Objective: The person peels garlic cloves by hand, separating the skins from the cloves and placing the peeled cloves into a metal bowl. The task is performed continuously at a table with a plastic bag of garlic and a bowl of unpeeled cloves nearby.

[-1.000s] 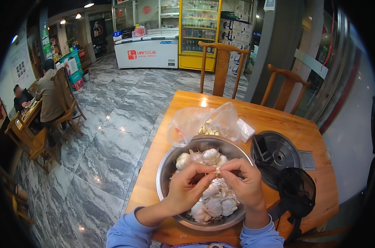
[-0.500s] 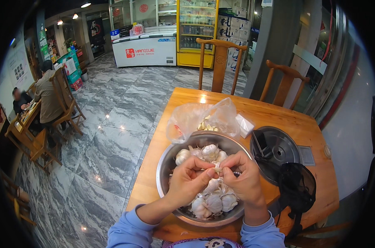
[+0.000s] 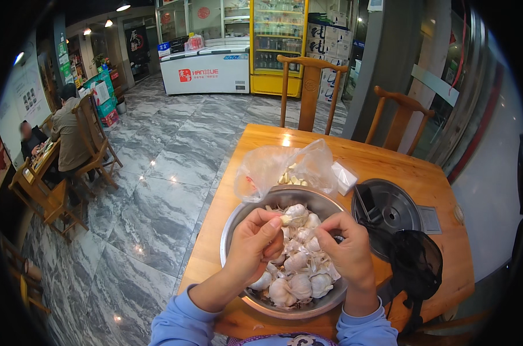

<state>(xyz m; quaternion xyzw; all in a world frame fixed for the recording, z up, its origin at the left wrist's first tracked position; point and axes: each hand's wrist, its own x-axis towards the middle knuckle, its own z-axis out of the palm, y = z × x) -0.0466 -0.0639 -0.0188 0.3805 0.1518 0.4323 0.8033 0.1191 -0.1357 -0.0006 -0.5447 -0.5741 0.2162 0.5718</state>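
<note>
Between the thumb and forefinger of my left hand (image 3: 251, 242) is a small pale garlic clove (image 3: 285, 219), above the far part of a steel bowl (image 3: 227, 242). My right hand (image 3: 350, 248) is over the bowl's right side, thumb and forefinger pinched together; whatever they hold is too small to make out. Whole garlic bulbs (image 3: 300, 285) and loose papery skins fill the bowl beneath both hands. Just beyond the rim lies a clear plastic bag (image 3: 260, 167), its mouth open, with peeled cloves (image 3: 295, 176) inside.
On the wooden table (image 3: 215, 222), a white packet (image 3: 344, 179) sits right of the bag. Farther right are a round dark metal pan (image 3: 401, 203) and a black mesh bag (image 3: 420, 262). Wooden chairs (image 3: 310, 86) stand behind the table; two people sit at the far left.
My hands have parted. The left moved slightly left and up with the clove; the right drew away to the right. The whole view has shifted slightly.
</note>
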